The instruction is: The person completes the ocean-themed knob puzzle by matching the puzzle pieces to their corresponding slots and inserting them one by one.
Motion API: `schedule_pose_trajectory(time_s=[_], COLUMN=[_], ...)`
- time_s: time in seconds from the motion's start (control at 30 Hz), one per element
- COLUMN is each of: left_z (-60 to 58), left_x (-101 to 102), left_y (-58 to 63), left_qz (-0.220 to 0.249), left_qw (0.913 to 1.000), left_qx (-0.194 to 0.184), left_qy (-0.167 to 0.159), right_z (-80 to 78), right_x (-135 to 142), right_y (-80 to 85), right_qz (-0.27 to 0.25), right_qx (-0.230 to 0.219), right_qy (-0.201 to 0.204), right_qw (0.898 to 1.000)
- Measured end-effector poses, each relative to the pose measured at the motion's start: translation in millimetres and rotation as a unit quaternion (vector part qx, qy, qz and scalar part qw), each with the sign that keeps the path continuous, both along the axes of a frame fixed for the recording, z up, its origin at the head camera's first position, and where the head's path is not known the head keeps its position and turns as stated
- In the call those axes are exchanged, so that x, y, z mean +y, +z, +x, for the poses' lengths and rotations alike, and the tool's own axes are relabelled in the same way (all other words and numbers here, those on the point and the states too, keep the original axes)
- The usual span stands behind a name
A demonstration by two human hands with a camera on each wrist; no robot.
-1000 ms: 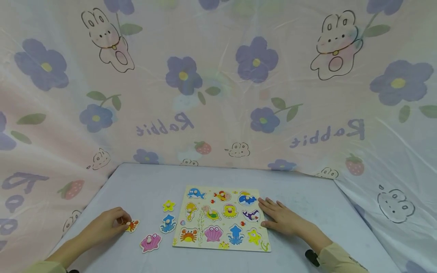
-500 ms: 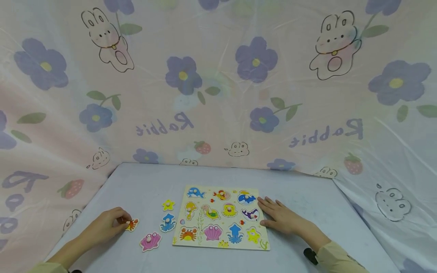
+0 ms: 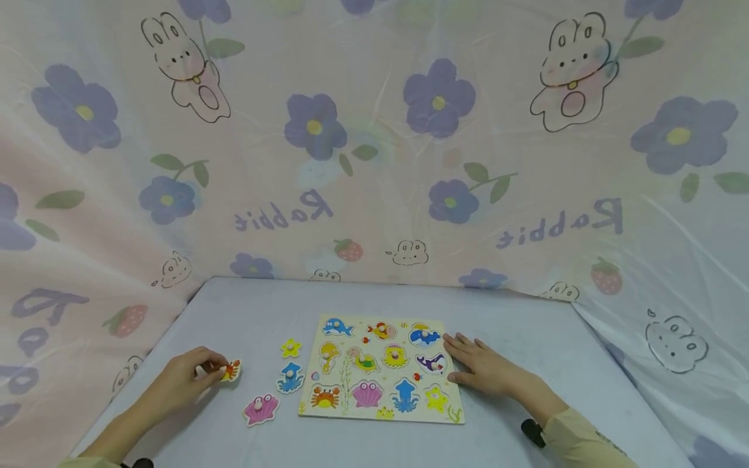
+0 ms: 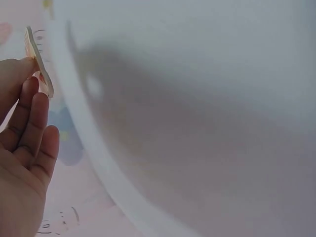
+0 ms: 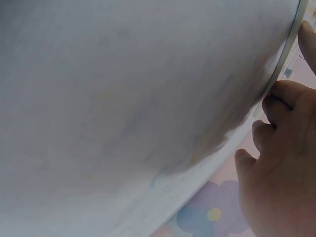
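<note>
My left hand (image 3: 186, 380) pinches a wooden crab puzzle piece (image 3: 233, 370) between thumb and fingers, tilted and raised off the table. In the left wrist view the piece (image 4: 39, 64) shows almost edge-on. My right hand (image 3: 486, 367) lies with fingers extended against the right edge of a sea-animal puzzle board (image 3: 383, 377). Knobbed pieces sit in the board's two upper rows. Its bottom row shows a crab, shell, squid and starfish without knobs. Loose between my left hand and the board lie a yellow starfish piece (image 3: 290, 348), a blue squid piece (image 3: 290, 378) and a pink shell piece (image 3: 261, 409).
A white cloth covers the table (image 3: 526, 331). Behind it and along both sides hangs a curtain (image 3: 374, 162) printed with rabbits and purple flowers. Each wrist carries a small black device, such as the one by the right sleeve (image 3: 532, 432).
The left hand has lifted the crab piece from the table and tipped it, moving slightly up and right. The right hand stays at the board's edge.
</note>
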State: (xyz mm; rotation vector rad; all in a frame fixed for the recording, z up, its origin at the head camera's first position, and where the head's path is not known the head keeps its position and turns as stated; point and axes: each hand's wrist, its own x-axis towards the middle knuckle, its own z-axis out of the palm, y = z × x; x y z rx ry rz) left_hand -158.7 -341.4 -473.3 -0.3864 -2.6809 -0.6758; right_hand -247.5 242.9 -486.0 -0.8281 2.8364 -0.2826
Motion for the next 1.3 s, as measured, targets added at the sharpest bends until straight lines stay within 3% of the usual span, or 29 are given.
schedule_pose_trajectory(time_s=[0.2,0.47,0.7,1.03,1.3], left_z=[-3.9,-7.3,-7.7,-15.5,-21.3], left_x=[20.4,63.9,99.4,131.5,148.3], left_y=[6.8,17.0,21.3,19.0,12.7], left_qz=[0.01,0.019,0.028,0.006,-0.036], left_qw=[0.9992,0.9972,0.9956,0.9863,0.9809], left_qx=[0.035,0.043,-0.014,-0.065,-0.075], left_qy=[-0.017,-0.059,-0.088,-0.151,-0.176], right_z=[-2.0,-1.8,-0.9,0.3,0.3], right_x=[0.4,-2.5,-3.9,-4.2,-2.7], right_y=[2.6,6.5,7.7,6.5,5.9], right_qz=[-0.001,0.01,0.019,0.026,0.022], right_qx=[-0.001,0.001,0.005,0.009,0.005], right_qy=[0.004,0.009,0.01,0.009,0.009], right_qw=[1.0,1.0,1.0,1.0,1.0])
